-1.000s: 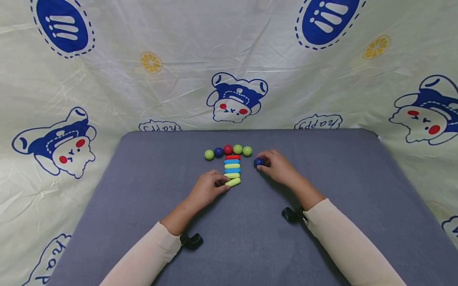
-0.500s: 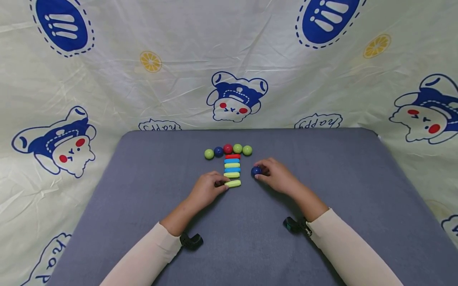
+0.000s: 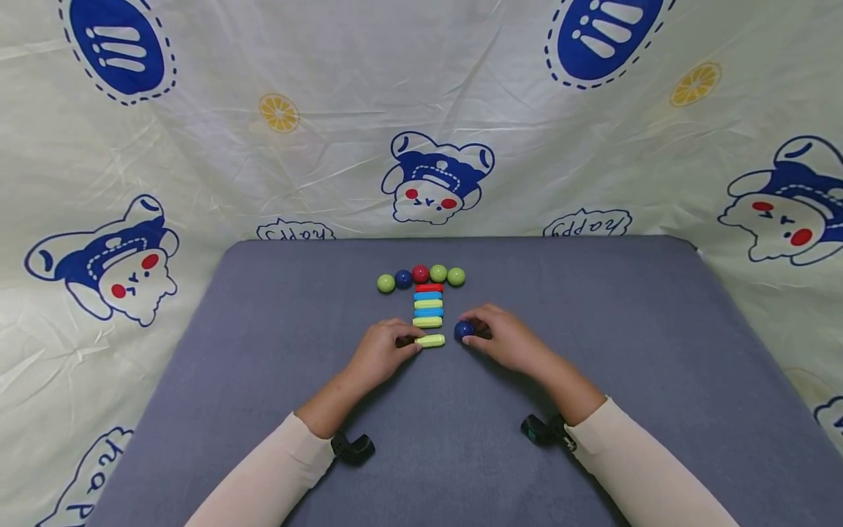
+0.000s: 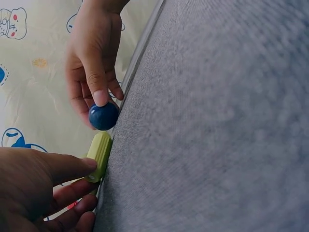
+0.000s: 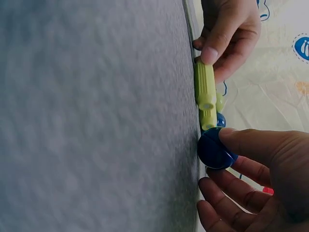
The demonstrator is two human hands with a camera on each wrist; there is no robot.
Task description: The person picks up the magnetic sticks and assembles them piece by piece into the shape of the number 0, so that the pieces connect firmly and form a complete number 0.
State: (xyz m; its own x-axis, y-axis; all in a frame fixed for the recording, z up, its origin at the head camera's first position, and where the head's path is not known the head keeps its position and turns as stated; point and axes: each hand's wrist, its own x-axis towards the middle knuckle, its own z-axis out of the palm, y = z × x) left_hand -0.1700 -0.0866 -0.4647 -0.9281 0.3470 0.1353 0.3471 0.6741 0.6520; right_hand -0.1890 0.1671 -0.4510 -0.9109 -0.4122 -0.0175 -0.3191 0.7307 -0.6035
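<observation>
Between thumb and fingers my left hand (image 3: 382,353) pinches one end of a yellow-green ribbed bar (image 3: 431,341), which lies crosswise just below a column of similar bars. My right hand (image 3: 506,338) holds a dark blue ball (image 3: 464,331) by thumb and fingertips, a short way right of that bar's free end. In the right wrist view the blue ball (image 5: 216,149) overlaps the end of a yellow-green bar. The left wrist view has the ball (image 4: 103,116) close beyond the tip of the held bar (image 4: 99,155).
Above the held bar runs a column of yellow-green, blue and red bars (image 3: 428,304). A row of balls, green, blue and red (image 3: 420,274), tops it. All lie on a grey cloth-covered table (image 3: 316,293), with a printed curtain (image 3: 342,176) behind.
My right hand has brought the blue ball down and left, toward the held bar. My left hand has drawn its bar slightly away from the column and turned it nearly level.
</observation>
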